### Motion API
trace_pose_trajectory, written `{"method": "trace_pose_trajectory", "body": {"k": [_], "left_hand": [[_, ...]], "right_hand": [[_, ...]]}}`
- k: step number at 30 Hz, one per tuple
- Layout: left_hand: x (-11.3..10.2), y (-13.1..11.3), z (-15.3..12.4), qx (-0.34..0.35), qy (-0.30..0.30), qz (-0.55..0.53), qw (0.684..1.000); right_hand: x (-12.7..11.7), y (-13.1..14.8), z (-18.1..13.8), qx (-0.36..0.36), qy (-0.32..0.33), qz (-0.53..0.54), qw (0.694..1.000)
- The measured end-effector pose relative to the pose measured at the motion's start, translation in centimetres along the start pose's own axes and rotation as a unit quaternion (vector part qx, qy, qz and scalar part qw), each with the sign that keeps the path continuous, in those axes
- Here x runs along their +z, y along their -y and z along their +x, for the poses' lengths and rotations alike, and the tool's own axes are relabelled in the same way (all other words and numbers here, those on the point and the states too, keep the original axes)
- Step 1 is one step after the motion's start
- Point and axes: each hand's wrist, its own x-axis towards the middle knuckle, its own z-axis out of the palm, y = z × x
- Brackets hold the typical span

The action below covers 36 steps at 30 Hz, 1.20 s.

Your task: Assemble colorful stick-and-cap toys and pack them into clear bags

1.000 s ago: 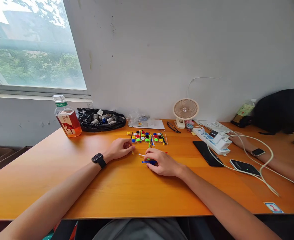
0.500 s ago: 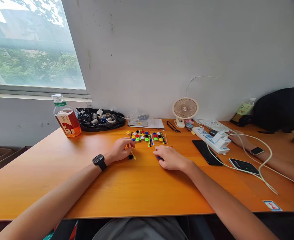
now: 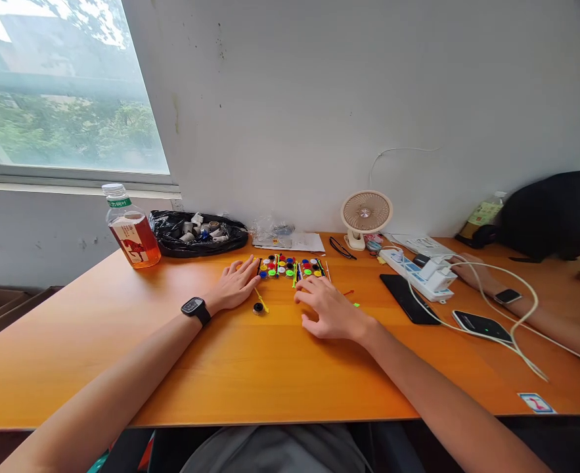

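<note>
A cluster of small coloured discs and thin coloured sticks (image 3: 290,267) lies on the orange table (image 3: 250,368) near the wall. My left hand (image 3: 236,285), with a black watch on its wrist, lies flat with fingers stretched toward the cluster's left edge. Just right of it sit a black disc (image 3: 258,307) and a yellow stick (image 3: 261,300). My right hand (image 3: 328,309) hovers below the cluster's right side, fingers spread and holding nothing. A red stick (image 3: 349,293) and a green piece (image 3: 356,305) lie right of that hand.
A tea bottle (image 3: 131,229) and a black bag of parts (image 3: 197,233) stand at the back left. A small fan (image 3: 365,217), glasses, a power strip (image 3: 418,270), two phones (image 3: 481,326) and cables fill the right. Another person's arm (image 3: 526,303) rests at far right by a black backpack (image 3: 550,215).
My left hand opened and slid up toward the discs, leaving the black disc and yellow stick on the table. My right hand moved up and right and let go of its pieces.
</note>
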Motion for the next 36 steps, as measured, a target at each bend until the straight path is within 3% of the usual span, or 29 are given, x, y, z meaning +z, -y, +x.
{"method": "trace_pose_trajectory", "body": {"k": [4,11,15,21,36], "left_hand": [[0.2,0.1,0.1,0.010,-0.022,0.005,1.000],[-0.8,-0.9,0.1,0.013,-0.136,0.023,0.990],[-1.5,-1.7,-0.1,-0.008,-0.110,-0.043,0.993],[-1.5,-3.0,-1.1,0.021,-0.086,-0.144,0.986],[-1.2,-4.9,-2.4,0.154,0.025,-0.287,0.945]], "right_hand": [[1.5,1.7,0.4,-0.044,-0.013,0.084,0.995],[3.2,2.7,0.6,-0.060,0.044,0.179,0.981],[2.9,2.5,0.7,-0.054,0.029,0.168,0.984],[2.6,1.9,0.7,-0.015,0.005,0.107,0.994],[3.2,0.5,0.4,0.036,-0.011,0.087,0.995]]}}
